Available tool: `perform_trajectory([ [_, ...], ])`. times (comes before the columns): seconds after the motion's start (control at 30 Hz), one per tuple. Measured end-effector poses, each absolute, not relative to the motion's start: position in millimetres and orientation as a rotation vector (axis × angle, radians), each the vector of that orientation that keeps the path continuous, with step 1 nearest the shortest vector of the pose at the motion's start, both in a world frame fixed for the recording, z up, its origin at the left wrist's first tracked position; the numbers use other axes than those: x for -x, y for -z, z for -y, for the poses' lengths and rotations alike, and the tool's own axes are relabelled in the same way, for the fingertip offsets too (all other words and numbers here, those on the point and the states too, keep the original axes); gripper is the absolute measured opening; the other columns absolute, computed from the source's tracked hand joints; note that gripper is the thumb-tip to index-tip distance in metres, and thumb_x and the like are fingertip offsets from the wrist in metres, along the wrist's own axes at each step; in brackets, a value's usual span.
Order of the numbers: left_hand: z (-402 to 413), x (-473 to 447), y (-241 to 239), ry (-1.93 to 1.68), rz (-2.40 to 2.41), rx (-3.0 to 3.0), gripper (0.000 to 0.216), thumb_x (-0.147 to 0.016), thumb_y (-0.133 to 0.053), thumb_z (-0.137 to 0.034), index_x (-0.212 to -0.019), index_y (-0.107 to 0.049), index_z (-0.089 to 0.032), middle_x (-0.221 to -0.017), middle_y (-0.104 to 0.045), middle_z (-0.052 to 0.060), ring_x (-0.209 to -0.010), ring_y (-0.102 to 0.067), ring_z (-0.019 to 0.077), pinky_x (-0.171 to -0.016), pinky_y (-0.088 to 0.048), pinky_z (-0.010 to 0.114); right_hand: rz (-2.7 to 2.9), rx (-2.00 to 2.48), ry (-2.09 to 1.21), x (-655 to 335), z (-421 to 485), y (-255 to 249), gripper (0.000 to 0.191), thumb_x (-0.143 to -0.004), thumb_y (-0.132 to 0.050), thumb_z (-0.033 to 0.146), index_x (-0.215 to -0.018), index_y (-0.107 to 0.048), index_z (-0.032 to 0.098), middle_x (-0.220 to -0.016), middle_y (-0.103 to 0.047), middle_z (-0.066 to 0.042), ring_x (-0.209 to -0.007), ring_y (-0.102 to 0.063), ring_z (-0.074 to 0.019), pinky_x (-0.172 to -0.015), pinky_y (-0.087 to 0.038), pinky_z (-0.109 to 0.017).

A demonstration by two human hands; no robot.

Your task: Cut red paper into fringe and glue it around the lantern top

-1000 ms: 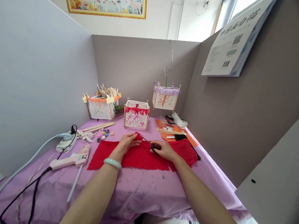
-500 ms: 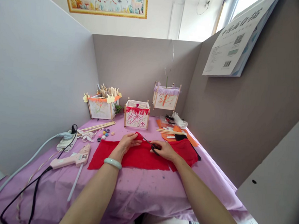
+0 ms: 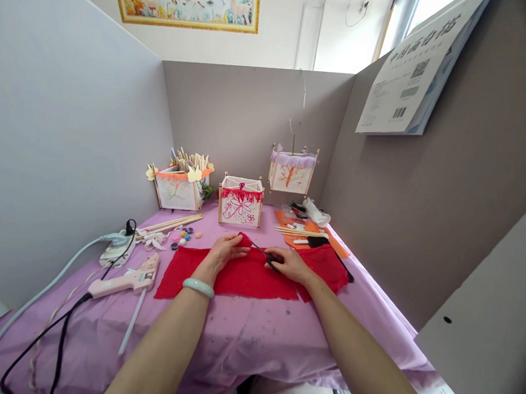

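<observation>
The glue gun [image 3: 124,282] lies left of the cloth [image 3: 248,280], a lantern [image 3: 240,202] behind it.

A table draped in a lilac plastic cloth [image 3: 244,340] carries a flat red fabric sheet [image 3: 239,279] at its centre. A pink plastic glue gun [image 3: 124,280] lies to the left. Behind are loose thin wooden sticks [image 3: 171,222], small coloured round buttons [image 3: 184,236], a red-fringed white paper lantern box [image 3: 240,201] and an orange paper sheet [image 3: 338,248].

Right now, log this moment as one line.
left hand: pinches red cloth edge | right hand: holds scissors, blades at pinched edge | nearby: glue gun left of cloth
</observation>
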State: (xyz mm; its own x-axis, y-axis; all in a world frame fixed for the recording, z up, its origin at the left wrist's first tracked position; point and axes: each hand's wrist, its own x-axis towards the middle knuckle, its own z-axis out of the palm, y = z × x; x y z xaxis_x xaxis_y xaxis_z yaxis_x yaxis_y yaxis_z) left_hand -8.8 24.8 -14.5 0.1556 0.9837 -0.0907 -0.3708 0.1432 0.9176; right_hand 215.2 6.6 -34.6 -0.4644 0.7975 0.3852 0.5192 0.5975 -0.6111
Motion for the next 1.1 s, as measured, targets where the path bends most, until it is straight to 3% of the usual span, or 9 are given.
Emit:
perform_trajectory([
  [1.1, -25.0, 9.2, 15.4, -1.187, -0.880, -0.898, 0.009, -0.077, -0.060, -0.015, -0.080, -0.052, -0.012, -0.067, -0.064, 0.005, -0.064, -0.067, 0.0210, -0.056, -0.054, 0.027, 2.176, 1.049, -0.556, -214.6, -4.9, 31.8, 0.030, -0.076, -0.060, 0.038, -0.098, -0.063, 0.018, -0.067, -0.053, 0.001, -0.058, -0.042, -0.0096, -0.053, -0.031, -0.019],
])
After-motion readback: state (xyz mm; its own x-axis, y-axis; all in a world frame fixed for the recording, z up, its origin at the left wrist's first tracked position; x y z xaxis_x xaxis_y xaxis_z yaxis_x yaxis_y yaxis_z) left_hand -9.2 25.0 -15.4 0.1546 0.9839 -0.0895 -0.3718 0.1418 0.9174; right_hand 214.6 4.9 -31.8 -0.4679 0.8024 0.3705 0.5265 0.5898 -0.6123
